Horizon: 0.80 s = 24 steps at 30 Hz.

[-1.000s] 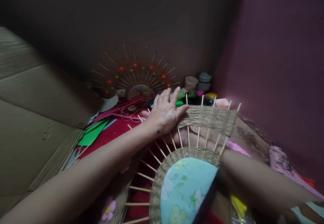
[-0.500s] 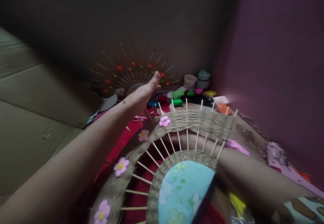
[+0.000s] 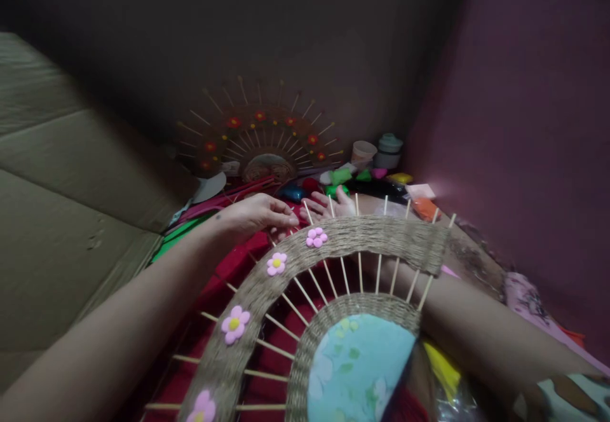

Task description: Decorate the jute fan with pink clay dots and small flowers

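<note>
A half-round fan of woven twine and thin sticks fills the foreground, with a light blue floral centre. Along its woven band sit pink clay flowers, some with yellow middles; the topmost flower shows only pink petals. Just beyond the band's upper edge, my left hand is closed in a pinch; what its fingertips hold, if anything, is too small to make out. Behind the fan my right hand lies palm up with fingers apart, partly hidden by the sticks. My right forearm passes behind the fan.
Against the dark wall leans another stick fan with red flowers. A cup and a lidded container stand in the corner, near coloured clay packets. Cardboard borders the left; a purple wall the right.
My left hand has come down from its raised, thumb-up position and closed into a pinch near the topmost flower. My right palm now shows more behind the sticks. The view has shifted slightly.
</note>
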Tool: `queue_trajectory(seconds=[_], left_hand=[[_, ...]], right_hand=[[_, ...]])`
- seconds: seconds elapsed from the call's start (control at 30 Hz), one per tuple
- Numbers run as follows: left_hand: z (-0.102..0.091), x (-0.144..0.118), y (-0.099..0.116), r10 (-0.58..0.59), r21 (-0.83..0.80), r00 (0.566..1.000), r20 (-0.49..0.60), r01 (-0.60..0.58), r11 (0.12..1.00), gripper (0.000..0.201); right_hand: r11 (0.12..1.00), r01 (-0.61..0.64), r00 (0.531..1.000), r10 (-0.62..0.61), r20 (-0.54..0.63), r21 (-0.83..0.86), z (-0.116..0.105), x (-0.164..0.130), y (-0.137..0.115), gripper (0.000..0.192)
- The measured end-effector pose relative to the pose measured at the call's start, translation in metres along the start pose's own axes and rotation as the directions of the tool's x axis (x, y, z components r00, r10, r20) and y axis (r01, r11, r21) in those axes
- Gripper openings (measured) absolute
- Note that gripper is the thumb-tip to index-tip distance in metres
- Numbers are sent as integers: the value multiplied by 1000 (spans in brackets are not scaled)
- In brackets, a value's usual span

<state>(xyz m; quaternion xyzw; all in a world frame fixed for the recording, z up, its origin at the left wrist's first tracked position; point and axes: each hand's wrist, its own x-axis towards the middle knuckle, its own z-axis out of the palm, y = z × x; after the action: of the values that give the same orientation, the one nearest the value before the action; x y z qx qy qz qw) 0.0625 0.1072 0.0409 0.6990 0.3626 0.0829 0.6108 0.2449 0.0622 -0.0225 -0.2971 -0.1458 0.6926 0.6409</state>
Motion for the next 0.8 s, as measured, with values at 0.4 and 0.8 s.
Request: queue_trajectory(seconds=[0.4,0.8], left_hand=[[-27,7,-24,-13,-12,990,-137,12,1000,20],[-28,24,-11,162,449,909,-385,32,893,28]], right_hand=[[903,407,899,-368,-237,140,-36,-26,-112,59],[615,326,866,-499,-34,-718,-30,-144,-120,15]])
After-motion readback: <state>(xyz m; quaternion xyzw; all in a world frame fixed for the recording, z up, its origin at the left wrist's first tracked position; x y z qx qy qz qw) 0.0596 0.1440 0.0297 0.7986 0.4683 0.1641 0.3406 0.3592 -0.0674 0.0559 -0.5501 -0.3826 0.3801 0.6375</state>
